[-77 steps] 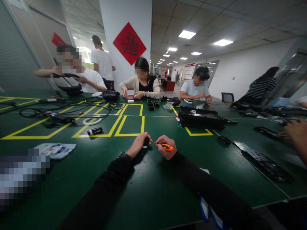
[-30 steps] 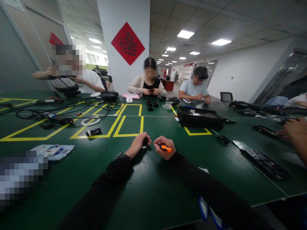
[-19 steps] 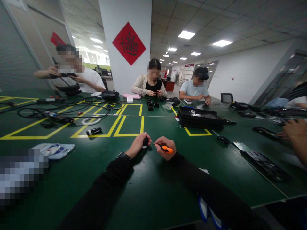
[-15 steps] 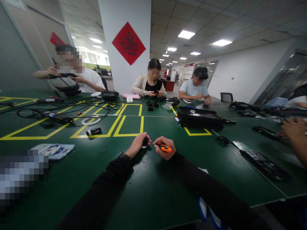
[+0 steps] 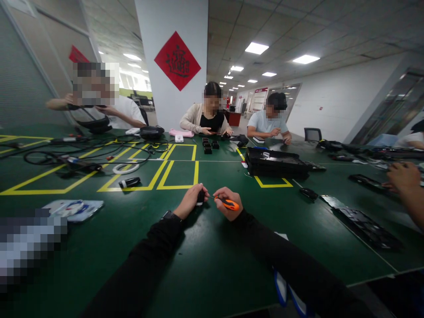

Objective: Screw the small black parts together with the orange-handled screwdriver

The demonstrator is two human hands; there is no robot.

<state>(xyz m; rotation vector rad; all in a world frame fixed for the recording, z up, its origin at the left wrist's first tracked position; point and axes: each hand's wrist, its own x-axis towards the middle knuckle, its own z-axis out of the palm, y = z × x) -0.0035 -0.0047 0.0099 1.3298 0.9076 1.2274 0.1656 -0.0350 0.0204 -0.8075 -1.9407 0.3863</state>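
Observation:
My left hand (image 5: 191, 201) is closed around a small black piece with a white band (image 5: 200, 198), held just above the green table (image 5: 205, 260). In my right hand (image 5: 230, 202) is an orange and black screwdriver (image 5: 231, 204), gripped by its handle. Its thin shaft points left, and the tip meets or nearly meets the black piece; my left fingers partly hide the contact. A similar black and white piece (image 5: 130, 182) lies on the table to the left, beside yellow tape marks.
Black cables (image 5: 82, 163) and a white coil (image 5: 126, 168) lie at left. A black tray (image 5: 276, 162) stands ahead right, with a black panel (image 5: 366, 225) nearer me. Several small black blocks (image 5: 207, 145) sit before a co-worker (image 5: 207, 115). Another person's hand (image 5: 404, 179) reaches in at right.
My right hand and the screwdriver have shifted very slightly, the handle turning a little. My left hand stays in place. Across the table, the middle co-worker's hands have moved apart.

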